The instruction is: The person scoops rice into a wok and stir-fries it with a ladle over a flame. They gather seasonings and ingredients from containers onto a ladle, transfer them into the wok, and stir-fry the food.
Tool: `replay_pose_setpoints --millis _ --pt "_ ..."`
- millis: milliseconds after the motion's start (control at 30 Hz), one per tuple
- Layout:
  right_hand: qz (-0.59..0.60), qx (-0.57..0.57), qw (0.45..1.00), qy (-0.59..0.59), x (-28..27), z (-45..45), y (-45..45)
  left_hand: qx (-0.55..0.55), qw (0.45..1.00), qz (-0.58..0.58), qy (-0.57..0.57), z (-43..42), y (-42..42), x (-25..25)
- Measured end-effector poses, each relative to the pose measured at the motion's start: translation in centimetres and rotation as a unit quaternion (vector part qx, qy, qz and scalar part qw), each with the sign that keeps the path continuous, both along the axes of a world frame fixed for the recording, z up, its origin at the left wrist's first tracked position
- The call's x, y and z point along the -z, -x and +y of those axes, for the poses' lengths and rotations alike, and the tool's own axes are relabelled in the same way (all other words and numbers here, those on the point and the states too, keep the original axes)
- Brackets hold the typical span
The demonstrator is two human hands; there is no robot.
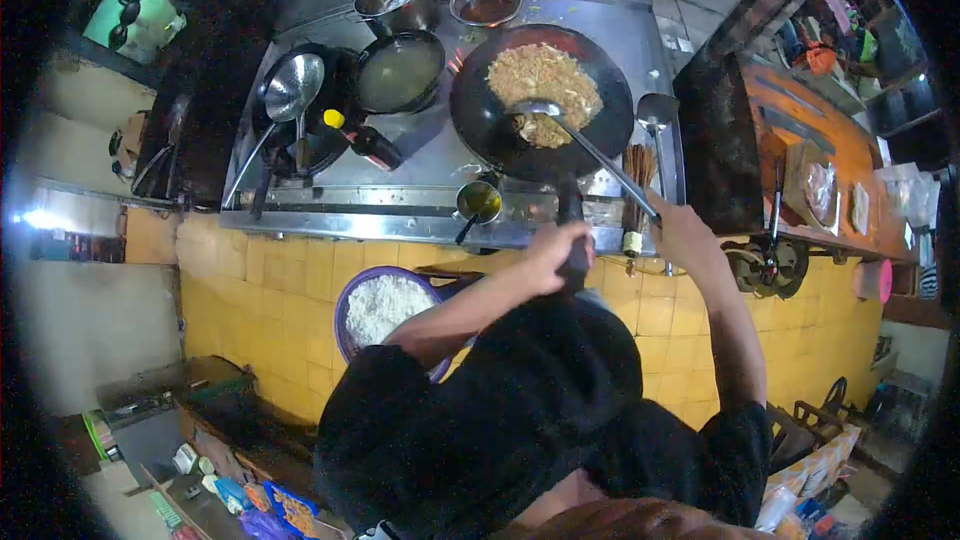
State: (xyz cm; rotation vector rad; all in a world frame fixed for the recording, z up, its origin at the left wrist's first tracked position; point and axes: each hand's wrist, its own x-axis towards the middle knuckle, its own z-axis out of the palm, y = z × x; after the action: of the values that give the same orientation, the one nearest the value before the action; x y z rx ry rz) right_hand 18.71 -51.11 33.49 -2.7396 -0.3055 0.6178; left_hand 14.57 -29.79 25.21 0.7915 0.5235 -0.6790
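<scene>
A large black wok [480,130] sits on the steel stove, with brown fried rice [545,75] heaped in its far half. My left hand [555,258] is closed round the wok's handle at the near side. My right hand [683,238] grips the end of a long metal ladle [610,163], whose bowl rests in the near part of the rice. Just left of the handle, a small metal cup [478,202] of yellowish oil stands on the stove's front edge. Between the wok and my right hand lies a bamboo brush [640,170].
Left on the stove are a pan of cloudy liquid [400,72], a large strainer ladle [293,85] and a dark bottle with a yellow cap [375,147]. A pot [393,0] and a bowl of red sauce [487,6] stand behind. White rice fills a purple basin [345,335] below.
</scene>
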Motion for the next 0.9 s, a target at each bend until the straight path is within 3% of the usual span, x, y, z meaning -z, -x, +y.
replay_pose_setpoints --millis 100,167,267,333,433,500,533,600,667,700,733,767,833,867,900 --pt "0.029 -0.026 0.998 -0.052 0.6 -0.2 0.2 0.076 0.997 -0.002 -0.014 -0.4 -0.2 -1.2" --pt "-0.031 -0.083 0.996 -0.032 2.6 -1.5 0.6 0.023 0.994 -0.067 -0.088 1.7 -5.1 3.1" --pt "0.001 -0.020 0.999 0.048 1.2 0.0 0.6 -0.011 0.993 -0.067 -0.101 1.5 -4.1 7.2" --pt "-0.043 -0.008 0.996 0.080 3.4 -0.2 0.5 -0.031 0.991 -0.010 -0.133 -1.0 -1.5 5.3" --pt "-0.038 -0.024 0.999 0.027 4.5 -1.2 0.7 0.031 0.998 -0.008 -0.061 -2.7 1.6 1.3" --pt "-0.039 -0.054 0.998 0.021 3.4 -2.0 0.6 0.088 0.989 -0.006 -0.118 -1.6 -1.1 1.9" --pt "-0.038 -0.085 0.996 0.017 2.4 -2.5 1.0 0.140 0.949 -0.116 -0.259 -0.1 -3.3 0.3" --pt "-0.016 -0.056 0.998 0.028 1.4 -1.3 1.0 0.035 0.989 -0.111 -0.096 1.8 -5.9 7.5" --pt "-0.001 -0.004 0.999 0.033 4.2 -0.8 0.3 0.000 0.969 -0.100 -0.226 -0.5 -2.8 4.6" --pt "-0.065 -0.031 0.997 0.031 5.5 -0.7 0.7 -0.040 0.984 -0.075 -0.154 -1.8 -1.1 6.3" --pt "-0.128 -0.054 0.990 0.034 6.1 -0.8 1.5 -0.008 0.994 -0.065 -0.087 -2.8 1.1 3.2" --pt "-0.130 -0.064 0.989 0.021 5.4 -0.8 2.0 0.014 0.998 -0.040 -0.037 -3.0 2.4 3.7" --pt "-0.117 -0.079 0.990 -0.001 4.4 -1.4 2.2 0.044 0.996 0.010 -0.081 -2.5 1.6 3.5" --pt "-0.095 -0.090 0.991 -0.014 4.2 -1.9 2.3 0.015 0.993 -0.027 -0.114 -1.9 -0.2 3.4" --pt "-0.093 -0.071 0.993 -0.007 3.8 -2.2 2.6 0.054 0.973 -0.106 -0.196 -1.0 -2.6 2.4"
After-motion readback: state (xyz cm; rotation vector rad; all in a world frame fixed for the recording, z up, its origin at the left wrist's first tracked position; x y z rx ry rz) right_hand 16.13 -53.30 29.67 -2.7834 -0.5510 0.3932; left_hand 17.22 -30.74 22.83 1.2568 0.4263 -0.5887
